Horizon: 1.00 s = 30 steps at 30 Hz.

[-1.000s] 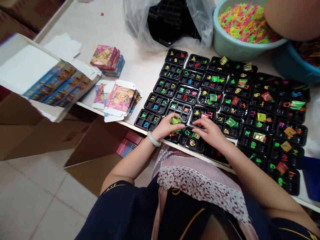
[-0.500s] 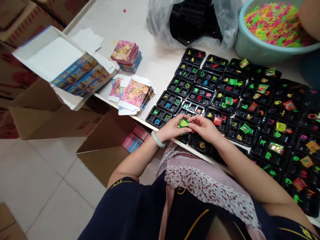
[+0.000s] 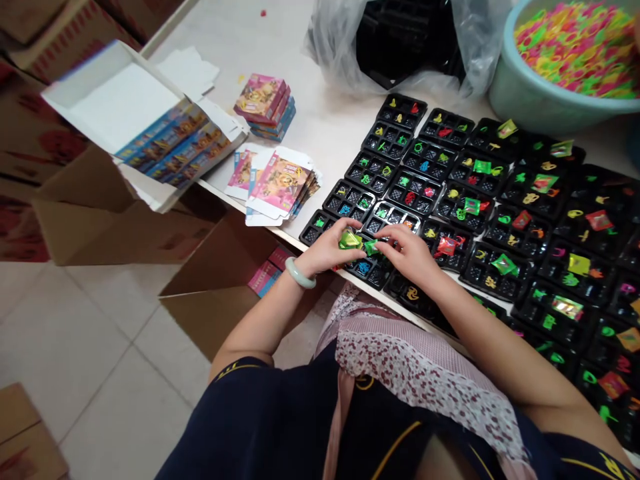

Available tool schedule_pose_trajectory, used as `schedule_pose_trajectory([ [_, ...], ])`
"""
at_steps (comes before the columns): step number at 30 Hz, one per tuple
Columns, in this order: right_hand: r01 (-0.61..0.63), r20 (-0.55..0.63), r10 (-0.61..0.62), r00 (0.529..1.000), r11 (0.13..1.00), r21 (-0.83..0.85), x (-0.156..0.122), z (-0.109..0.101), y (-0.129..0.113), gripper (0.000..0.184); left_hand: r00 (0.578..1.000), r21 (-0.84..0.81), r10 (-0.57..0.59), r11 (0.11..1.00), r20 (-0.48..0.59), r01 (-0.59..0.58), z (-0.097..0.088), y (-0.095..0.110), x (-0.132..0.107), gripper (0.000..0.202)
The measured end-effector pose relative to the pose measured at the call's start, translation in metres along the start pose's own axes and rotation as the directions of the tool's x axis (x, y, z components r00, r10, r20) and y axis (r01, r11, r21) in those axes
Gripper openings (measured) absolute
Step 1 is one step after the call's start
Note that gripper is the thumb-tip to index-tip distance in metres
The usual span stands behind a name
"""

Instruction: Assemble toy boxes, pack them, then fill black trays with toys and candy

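Observation:
My left hand (image 3: 326,251), with a pale green bangle (image 3: 299,274) at the wrist, is closed round a small stack of shiny green packets (image 3: 349,239). My right hand (image 3: 411,252) pinches one green packet (image 3: 371,247) right beside that stack. Both hands hover over the nearest black compartment trays (image 3: 369,269) at the table's front edge. Rows of such trays (image 3: 453,200) spread to the right, each holding small coloured plastic shapes, and some carry a coloured packet on top.
A teal basin (image 3: 537,100) of neon plastic pieces stands at the back right. A clear bag of black trays (image 3: 400,40) lies behind the rows. Flat pink cartons (image 3: 277,180), stacked small boxes (image 3: 265,103) and an open display box (image 3: 143,130) sit left. Cardboard boxes (image 3: 215,287) stand on the floor.
My hands have shifted a little left along the front trays. The right hand has drawn one green packet off the stack in my left hand.

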State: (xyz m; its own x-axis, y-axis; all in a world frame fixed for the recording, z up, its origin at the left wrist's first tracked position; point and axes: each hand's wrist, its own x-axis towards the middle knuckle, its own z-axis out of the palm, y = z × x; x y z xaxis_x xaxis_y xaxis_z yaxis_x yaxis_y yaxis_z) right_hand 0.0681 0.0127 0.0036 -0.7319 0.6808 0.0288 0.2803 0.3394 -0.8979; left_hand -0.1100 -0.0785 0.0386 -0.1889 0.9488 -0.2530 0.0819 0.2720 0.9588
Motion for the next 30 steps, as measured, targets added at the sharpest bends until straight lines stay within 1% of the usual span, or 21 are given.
schedule_pose_trajectory([
  [3,-0.117,0.043,0.112,0.993,0.982,0.149,0.007,-0.001,-0.003,0.020,0.996,0.080,0.055,0.995,0.064,-0.060,0.015,0.002,0.011,0.046],
  [6,-0.206,0.062,0.196,0.979,0.932,0.299,0.013,-0.003,-0.001,0.025,0.994,0.085,0.079,0.993,0.071,-0.085,0.024,0.004,0.023,0.038],
  [8,-0.258,0.075,0.248,0.966,0.882,0.394,0.015,-0.006,0.002,0.029,0.994,0.027,0.080,0.996,0.077,-0.082,0.025,0.003,0.030,0.031],
  [11,-0.311,0.072,0.310,0.948,0.853,0.420,0.018,-0.014,0.008,0.033,0.993,-0.045,0.040,0.998,0.115,-0.035,0.020,-0.001,0.037,0.024],
  [14,-0.296,-0.031,0.337,0.941,0.864,0.408,0.023,-0.026,0.017,0.033,0.995,-0.040,0.014,0.999,0.100,-0.010,0.013,-0.003,0.043,0.024],
  [16,-0.272,-0.099,0.325,0.941,0.895,0.352,0.029,-0.035,0.026,0.030,0.997,-0.060,0.012,0.998,0.074,-0.007,0.008,-0.002,0.047,0.025],
  [17,-0.258,-0.121,0.302,0.946,0.923,0.285,0.032,-0.038,0.030,0.027,0.998,-0.074,0.010,0.997,0.065,-0.005,0.006,-0.002,0.048,0.026],
  [19,-0.213,-0.133,0.221,0.966,0.975,0.067,0.037,-0.043,0.037,0.018,0.998,-0.089,0.007,0.996,0.057,-0.002,0.001,-0.001,0.052,0.028],
  [20,-0.182,-0.123,0.173,0.977,0.981,-0.062,0.039,-0.043,0.040,0.015,0.998,-0.091,0.007,0.996,0.055,-0.002,0.000,-0.001,0.054,0.029],
  [22,-0.118,-0.103,0.092,0.990,0.953,-0.280,0.042,-0.042,0.042,0.015,0.999,-0.097,-0.003,0.995,0.045,0.007,-0.002,-0.001,0.059,0.032],
  [23,-0.094,-0.105,0.061,0.993,0.934,-0.346,0.043,-0.041,0.042,0.017,0.999,-0.101,-0.010,0.995,0.033,0.013,-0.001,-0.002,0.061,0.034],
  [24,-0.076,-0.117,0.035,0.992,0.925,-0.371,0.044,-0.040,0.041,0.020,1.000,-0.104,-0.018,0.994,0.022,0.020,0.000,-0.002,0.064,0.034],
  [25,-0.065,-0.138,0.017,0.990,0.935,-0.350,0.045,-0.039,0.039,0.022,1.000,-0.103,-0.023,0.994,0.014,0.025,0.001,-0.003,0.067,0.034],
  [26,-0.061,-0.153,0.019,0.988,0.960,-0.274,0.046,-0.037,0.037,0.025,1.000,-0.097,-0.022,0.995,0.012,0.023,0.002,-0.003,0.070,0.032],
  [27,-0.068,-0.149,0.045,0.988,0.986,-0.151,0.047,-0.036,0.035,0.027,1.000,-0.086,-0.012,0.996,0.017,0.013,0.004,-0.003,0.073,0.030],
  [28,-0.092,-0.118,0.092,0.989,0.996,0.001,0.048,-0.035,0.033,0.029,1.000,-0.079,0.005,0.997,0.026,-0.002,0.006,-0.002,0.077,0.027],
  [29,-0.135,-0.070,0.147,0.987,0.979,0.155,0.050,-0.034,0.032,0.031,0.999,-0.080,0.021,0.997,0.038,-0.018,0.009,-0.001,0.081,0.025],
  [30,-0.187,-0.022,0.202,0.979,0.940,0.286,0.052,-0.034,0.031,0.033,0.998,-0.090,0.035,0.995,0.048,-0.030,0.012,0.000,0.086,0.024],
])
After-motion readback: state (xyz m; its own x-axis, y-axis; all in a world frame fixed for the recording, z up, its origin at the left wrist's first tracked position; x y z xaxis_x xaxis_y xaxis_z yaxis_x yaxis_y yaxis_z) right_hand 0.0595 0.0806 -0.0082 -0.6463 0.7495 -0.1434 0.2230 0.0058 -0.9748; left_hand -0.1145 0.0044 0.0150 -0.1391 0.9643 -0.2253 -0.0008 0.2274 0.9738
